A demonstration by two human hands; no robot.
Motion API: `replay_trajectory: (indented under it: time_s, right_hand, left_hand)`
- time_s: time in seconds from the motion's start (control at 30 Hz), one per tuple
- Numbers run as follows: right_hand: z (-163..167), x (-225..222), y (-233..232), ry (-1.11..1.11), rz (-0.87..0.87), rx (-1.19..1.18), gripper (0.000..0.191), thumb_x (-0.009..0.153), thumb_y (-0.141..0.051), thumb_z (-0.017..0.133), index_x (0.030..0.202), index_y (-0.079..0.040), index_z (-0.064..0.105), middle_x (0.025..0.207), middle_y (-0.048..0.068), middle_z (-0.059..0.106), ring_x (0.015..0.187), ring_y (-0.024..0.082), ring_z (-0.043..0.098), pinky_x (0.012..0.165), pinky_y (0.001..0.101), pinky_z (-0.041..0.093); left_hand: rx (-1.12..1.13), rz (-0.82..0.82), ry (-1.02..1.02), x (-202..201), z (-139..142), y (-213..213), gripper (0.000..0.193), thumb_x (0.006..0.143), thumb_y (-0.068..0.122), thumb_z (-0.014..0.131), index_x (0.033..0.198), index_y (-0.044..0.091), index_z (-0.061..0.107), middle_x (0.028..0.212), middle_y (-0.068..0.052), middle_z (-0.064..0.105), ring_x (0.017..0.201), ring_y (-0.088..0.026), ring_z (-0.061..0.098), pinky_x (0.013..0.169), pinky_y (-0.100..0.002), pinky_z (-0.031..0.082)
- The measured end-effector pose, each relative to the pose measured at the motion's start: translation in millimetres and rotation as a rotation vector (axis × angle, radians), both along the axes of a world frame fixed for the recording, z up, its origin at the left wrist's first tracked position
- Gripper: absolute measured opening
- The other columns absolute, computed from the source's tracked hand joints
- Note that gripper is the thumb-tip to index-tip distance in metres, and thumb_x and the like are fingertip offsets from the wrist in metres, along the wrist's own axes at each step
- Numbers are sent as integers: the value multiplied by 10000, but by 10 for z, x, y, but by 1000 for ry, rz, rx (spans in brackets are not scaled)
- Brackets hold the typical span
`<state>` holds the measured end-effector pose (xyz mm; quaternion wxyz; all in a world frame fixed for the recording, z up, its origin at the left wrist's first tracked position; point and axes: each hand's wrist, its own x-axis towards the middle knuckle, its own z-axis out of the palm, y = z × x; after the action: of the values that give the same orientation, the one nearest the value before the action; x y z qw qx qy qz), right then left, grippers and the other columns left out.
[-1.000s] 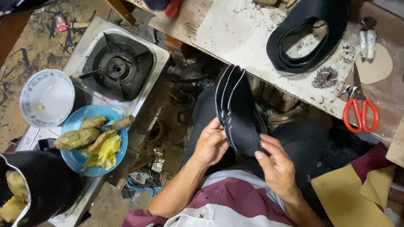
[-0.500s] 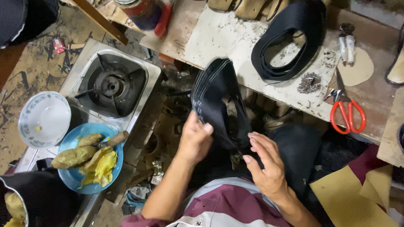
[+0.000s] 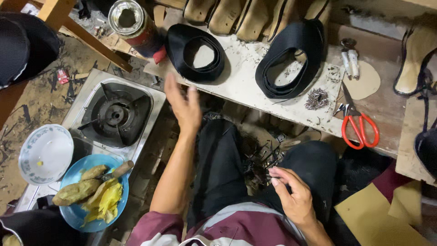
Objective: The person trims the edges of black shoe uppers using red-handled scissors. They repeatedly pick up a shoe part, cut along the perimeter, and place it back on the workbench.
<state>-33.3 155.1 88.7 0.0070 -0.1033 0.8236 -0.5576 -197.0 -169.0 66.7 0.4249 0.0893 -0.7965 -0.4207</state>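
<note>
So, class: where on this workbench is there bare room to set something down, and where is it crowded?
Bare workbench lies between the two black shoe uppers, and along the front edge below them. It is crowded by the nail pile and red scissors.

Dim, warm indoor light, brightest on the pale bench top

The whitish bench top is lit most strongly from above, while the floor under it is lost in deep shadow. The raised left hand is smeared by motion blur. A dull glare is seen on the steel stove; corners are darkened.
</note>
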Motion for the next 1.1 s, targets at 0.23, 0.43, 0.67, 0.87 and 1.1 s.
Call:
replay_trajectory:
  time_s: [0.23,0.43,0.67,0.87,1.1]
  right_hand:
    - [5,-93,125,-40,64,28,286,904,-47,680,1182,18,685,1086,99,774,891,157,749,796,272,594]
    - [149,-246,682,145,-166,285,200,899,-87,704,1086,-27,738,1089,114,749,967,209,728,851,319,563]
    - [85,-757,1666,420,-382,805,266,1019,-199,721,1218,-26,696,1226,162,685,1150,359,637,992,438,518]
    - [120,-1046,2074,181,-293,1012,367,932,-248,756,1265,-97,729,1096,142,683,1082,383,631,916,498,518]
    - [104,-1253,2163,-42,-245,707,540,819,-186,824,1340,-138,691,1010,118,732,859,264,711,784,387,549]
  left_hand:
    - [-646,-142,-202,-278,229,138,596,934,228,723,1463,61,504,1427,-196,529,1391,-435,400,1150,-631,246]
    - [-753,-142,-189,-313,393,90,553,840,97,714,1381,112,600,1280,-122,611,1292,-360,510,1136,-607,305]
    - [-530,-696,-219,50,418,969,552,850,107,750,1385,123,618,975,-105,640,899,-329,616,783,-460,506]
    - [-532,-768,-263,67,334,1377,645,823,129,739,1440,118,551,928,-126,631,859,-341,620,742,-468,505]
    - [-220,-692,-518,97,226,1461,306,1006,357,662,1166,97,673,948,-154,716,871,-321,684,770,-438,540]
